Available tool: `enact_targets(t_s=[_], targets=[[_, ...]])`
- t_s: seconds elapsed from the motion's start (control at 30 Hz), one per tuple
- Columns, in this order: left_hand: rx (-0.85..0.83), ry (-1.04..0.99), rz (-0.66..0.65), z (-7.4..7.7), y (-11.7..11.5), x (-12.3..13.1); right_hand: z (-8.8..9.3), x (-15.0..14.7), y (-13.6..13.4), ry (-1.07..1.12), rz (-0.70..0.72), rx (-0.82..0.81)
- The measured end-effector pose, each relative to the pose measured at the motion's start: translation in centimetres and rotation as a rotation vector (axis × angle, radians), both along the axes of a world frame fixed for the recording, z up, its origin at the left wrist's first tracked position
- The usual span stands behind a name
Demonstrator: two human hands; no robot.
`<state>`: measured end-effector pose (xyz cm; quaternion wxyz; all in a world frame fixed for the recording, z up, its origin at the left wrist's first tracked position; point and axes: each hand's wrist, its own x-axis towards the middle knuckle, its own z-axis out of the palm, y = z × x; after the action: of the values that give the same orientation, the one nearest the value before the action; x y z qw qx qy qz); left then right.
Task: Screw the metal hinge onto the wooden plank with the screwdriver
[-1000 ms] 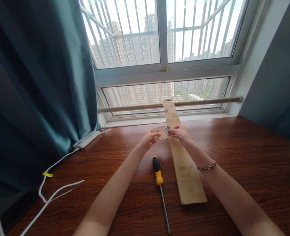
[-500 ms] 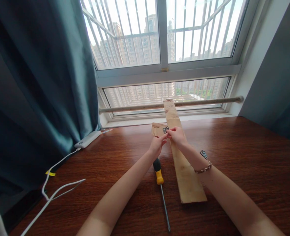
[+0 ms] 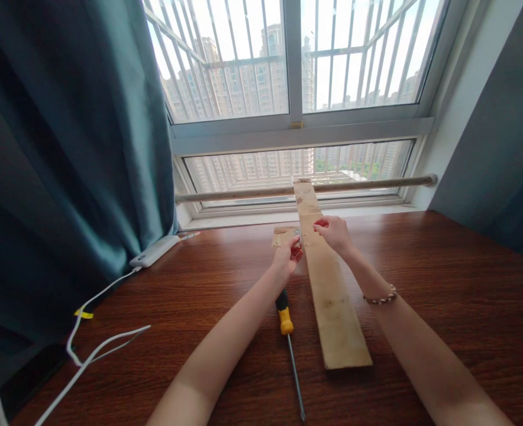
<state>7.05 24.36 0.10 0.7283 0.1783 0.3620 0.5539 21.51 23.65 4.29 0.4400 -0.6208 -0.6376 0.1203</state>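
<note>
A silvery metal hinge (image 3: 297,233), partly hidden, is held by the left hand (image 3: 288,255) at a short wooden board's (image 3: 283,236) end, beside a long plank (image 3: 338,305). Unlike 0.5 seconds ago, it is untouched by the right hand (image 3: 333,232), whose curled fingers' contents cannot be told.

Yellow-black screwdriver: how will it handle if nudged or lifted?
The screwdriver may roll a little; its handle looks rounded. Probably handle-heavy, given that thick grip against a slim shaft. The shaft should stay stiff, being straight and metallic-looking.
</note>
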Motion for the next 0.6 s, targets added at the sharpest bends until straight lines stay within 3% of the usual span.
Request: enact_targets(t_s=[0.17, 0.37, 0.6], targets=[[0.008, -0.018, -0.002, -0.1, -0.1, 0.1, -1.2, -0.7, 0.6, 0.029, 0.061, -0.11], [-0.022, 0.001, 0.063, -0.8, -0.3, 0.1, -1.7, -1.4, 0.3, -0.143, 0.004, -0.142], [-0.042, -0.032, 0.115, -0.6, -1.3, 0.8, -1.9, -1.6, -0.2, -0.243, -0.062, -0.172]])
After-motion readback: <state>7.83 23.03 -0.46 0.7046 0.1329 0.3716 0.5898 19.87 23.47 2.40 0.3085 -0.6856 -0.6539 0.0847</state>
